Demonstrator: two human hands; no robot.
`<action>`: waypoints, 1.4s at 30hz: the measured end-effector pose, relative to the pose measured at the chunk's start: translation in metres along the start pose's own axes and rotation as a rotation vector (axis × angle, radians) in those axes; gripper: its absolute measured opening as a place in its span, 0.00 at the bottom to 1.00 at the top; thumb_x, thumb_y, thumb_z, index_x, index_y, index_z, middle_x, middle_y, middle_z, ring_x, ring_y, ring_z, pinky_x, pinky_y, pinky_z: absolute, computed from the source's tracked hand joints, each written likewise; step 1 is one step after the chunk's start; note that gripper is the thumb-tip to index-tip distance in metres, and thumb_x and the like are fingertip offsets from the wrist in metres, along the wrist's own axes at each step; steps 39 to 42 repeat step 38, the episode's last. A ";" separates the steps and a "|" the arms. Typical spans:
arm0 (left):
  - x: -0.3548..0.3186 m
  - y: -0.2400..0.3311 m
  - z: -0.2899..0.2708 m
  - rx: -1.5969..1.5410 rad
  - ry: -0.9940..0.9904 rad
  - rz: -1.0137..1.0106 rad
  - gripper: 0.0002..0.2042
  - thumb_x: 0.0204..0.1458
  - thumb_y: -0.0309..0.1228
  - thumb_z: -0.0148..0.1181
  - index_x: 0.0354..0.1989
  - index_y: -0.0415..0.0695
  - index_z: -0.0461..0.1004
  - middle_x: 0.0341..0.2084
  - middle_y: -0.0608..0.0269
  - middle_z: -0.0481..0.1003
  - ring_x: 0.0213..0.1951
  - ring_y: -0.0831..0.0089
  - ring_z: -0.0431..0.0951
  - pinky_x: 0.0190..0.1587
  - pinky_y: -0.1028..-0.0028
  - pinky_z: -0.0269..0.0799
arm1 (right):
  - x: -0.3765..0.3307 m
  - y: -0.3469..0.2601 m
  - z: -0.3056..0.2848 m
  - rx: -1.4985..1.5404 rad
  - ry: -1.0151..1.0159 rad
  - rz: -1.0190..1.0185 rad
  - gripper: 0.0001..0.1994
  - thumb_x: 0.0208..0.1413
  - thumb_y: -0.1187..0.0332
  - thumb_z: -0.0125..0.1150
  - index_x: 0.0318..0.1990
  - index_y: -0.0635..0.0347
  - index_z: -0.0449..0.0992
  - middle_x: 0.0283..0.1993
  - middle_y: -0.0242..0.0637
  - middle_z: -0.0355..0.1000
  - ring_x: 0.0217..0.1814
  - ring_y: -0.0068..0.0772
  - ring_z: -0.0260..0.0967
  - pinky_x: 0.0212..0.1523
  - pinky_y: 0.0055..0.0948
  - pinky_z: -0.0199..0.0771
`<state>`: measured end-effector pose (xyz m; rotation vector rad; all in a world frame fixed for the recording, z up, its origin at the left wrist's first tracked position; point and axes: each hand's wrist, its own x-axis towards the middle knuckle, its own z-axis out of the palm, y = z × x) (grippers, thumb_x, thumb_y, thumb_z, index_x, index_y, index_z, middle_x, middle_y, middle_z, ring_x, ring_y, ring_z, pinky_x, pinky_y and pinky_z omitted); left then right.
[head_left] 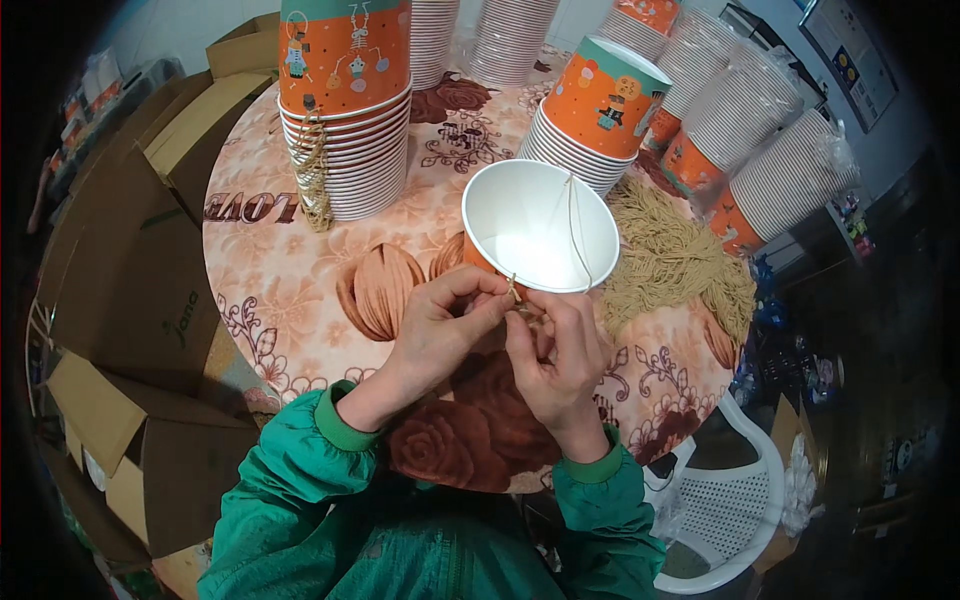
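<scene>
A round table point(300, 290) under a floral cloth fills most of the room in front of the person, with brown cardboard boxes point(130, 270) crowded along its left side and a white plastic chair point(730, 510) at its lower right. Tall stacks of orange paper buckets point(345, 110) stand across the far half. Just right of centre lies a heap of tan string pieces point(675, 265). Beside that heap, near the table's front edge, a single paper bucket point(540, 225) tilts its white inside upward, a string handle point(573, 225) crossing it. The left hand point(440, 330) and right hand point(555, 360) meet at its near rim, fingertips pinched shut on the string's end.
</scene>
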<state>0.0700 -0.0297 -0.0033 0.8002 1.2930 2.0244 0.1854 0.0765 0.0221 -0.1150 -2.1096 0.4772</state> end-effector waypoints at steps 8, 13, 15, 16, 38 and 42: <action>-0.001 -0.002 0.000 0.204 0.058 0.079 0.04 0.56 0.23 0.65 0.38 0.37 0.80 0.28 0.75 0.72 0.30 0.88 0.65 0.31 0.82 0.62 | -0.002 0.004 0.012 -0.028 0.008 -0.025 0.12 0.53 0.82 0.67 0.43 0.65 0.74 0.34 0.40 0.73 0.28 0.41 0.77 0.26 0.34 0.74; -0.001 0.003 -0.001 0.134 0.018 0.085 0.04 0.56 0.23 0.64 0.38 0.37 0.79 0.27 0.75 0.72 0.29 0.87 0.65 0.32 0.83 0.62 | 0.002 0.002 0.008 -0.011 -0.027 -0.027 0.10 0.52 0.83 0.65 0.40 0.64 0.74 0.31 0.40 0.72 0.27 0.42 0.76 0.26 0.36 0.73; -0.001 0.003 -0.002 0.132 0.013 0.076 0.04 0.56 0.23 0.64 0.38 0.37 0.79 0.27 0.75 0.71 0.29 0.87 0.65 0.32 0.83 0.62 | 0.004 0.002 0.006 0.001 -0.037 -0.026 0.09 0.52 0.83 0.64 0.39 0.64 0.74 0.31 0.40 0.72 0.27 0.42 0.75 0.26 0.37 0.72; -0.001 0.003 -0.002 0.151 0.009 0.088 0.04 0.55 0.23 0.64 0.37 0.38 0.79 0.27 0.76 0.71 0.29 0.88 0.64 0.32 0.83 0.62 | 0.004 0.002 0.005 0.037 -0.048 -0.015 0.08 0.52 0.83 0.64 0.39 0.64 0.74 0.31 0.40 0.72 0.27 0.42 0.75 0.26 0.36 0.72; 0.001 0.007 -0.007 -0.235 -0.138 -0.189 0.08 0.62 0.27 0.62 0.47 0.38 0.77 0.33 0.64 0.79 0.36 0.78 0.81 0.39 0.82 0.77 | -0.015 0.008 0.007 -0.028 -0.162 0.021 0.09 0.50 0.71 0.68 0.34 0.60 0.73 0.32 0.37 0.69 0.28 0.40 0.74 0.27 0.37 0.73; 0.001 0.007 -0.007 -0.235 -0.138 -0.189 0.08 0.62 0.27 0.62 0.47 0.38 0.77 0.33 0.64 0.79 0.36 0.78 0.81 0.39 0.82 0.77 | -0.015 0.008 0.007 -0.028 -0.162 0.021 0.09 0.50 0.71 0.68 0.34 0.60 0.73 0.32 0.37 0.69 0.28 0.40 0.74 0.27 0.37 0.73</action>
